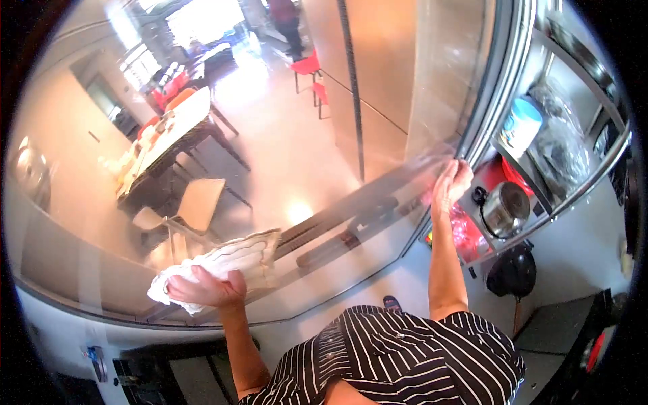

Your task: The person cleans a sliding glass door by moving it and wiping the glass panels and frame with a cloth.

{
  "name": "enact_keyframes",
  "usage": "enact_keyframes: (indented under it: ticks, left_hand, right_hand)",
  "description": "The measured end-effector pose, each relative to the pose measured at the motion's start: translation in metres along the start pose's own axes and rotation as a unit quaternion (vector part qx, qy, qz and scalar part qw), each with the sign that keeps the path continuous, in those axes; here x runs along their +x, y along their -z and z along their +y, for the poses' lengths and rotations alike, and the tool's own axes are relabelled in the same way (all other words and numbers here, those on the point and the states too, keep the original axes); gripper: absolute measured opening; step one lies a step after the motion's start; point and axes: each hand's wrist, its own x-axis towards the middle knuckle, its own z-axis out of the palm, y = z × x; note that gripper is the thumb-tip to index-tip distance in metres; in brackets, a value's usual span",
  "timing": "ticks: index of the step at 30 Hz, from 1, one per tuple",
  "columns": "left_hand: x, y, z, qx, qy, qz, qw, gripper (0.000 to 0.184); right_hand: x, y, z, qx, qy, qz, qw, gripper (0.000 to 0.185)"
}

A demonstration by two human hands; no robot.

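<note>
A white cloth [229, 262] is pressed flat against a large glass pane [324, 223], under my left hand [209, 287], whose fingers are bent over it. The cloth spreads to the right of the hand, and its reflection shows in the glass. My right hand [452, 182] rests at the pane's right edge, beside the metal frame [496, 88]. Its fingers point up and lie close together; whether they grip the edge is hard to tell.
Right of the frame, a metal rack [574, 196] holds a steel pot [506, 208], a blue-and-white tub [522, 125] and plastic bags [557, 148]. A black pan [511, 271] hangs below. Through the glass are a long table [169, 138], chairs [200, 202] and a distant person [287, 30].
</note>
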Motion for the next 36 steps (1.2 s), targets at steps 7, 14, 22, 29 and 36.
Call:
enact_keyframes:
  ticks: [7,14,22,29,36]
  left_hand:
    - [-0.012,-0.004,-0.003,0.012,0.019,-0.001,1.000,0.064]
    - [-0.011,-0.003,-0.008,0.009,0.009,0.006,1.000,0.061]
    - [-0.020,0.004,-0.055,0.029,0.019,-0.009,0.999,0.067]
    - [-0.017,0.014,-0.078,0.039,0.080,-0.051,0.995,0.072]
    - [-0.008,0.009,-0.055,0.025,0.004,-0.077,0.997,0.073]
  right_hand:
    - [-0.002,-0.002,-0.006,0.084,-0.075,-0.021,0.993,0.029]
    - [-0.006,-0.004,0.000,0.112,-0.073,-0.013,0.991,0.031]
    - [-0.052,0.000,-0.016,0.090,0.016,-0.016,0.996,0.026]
    - [-0.092,0.026,-0.037,0.170,0.009,-0.085,0.982,0.021]
    - [-0.087,0.049,-0.047,0.212,0.076,-0.178,0.958,0.056]
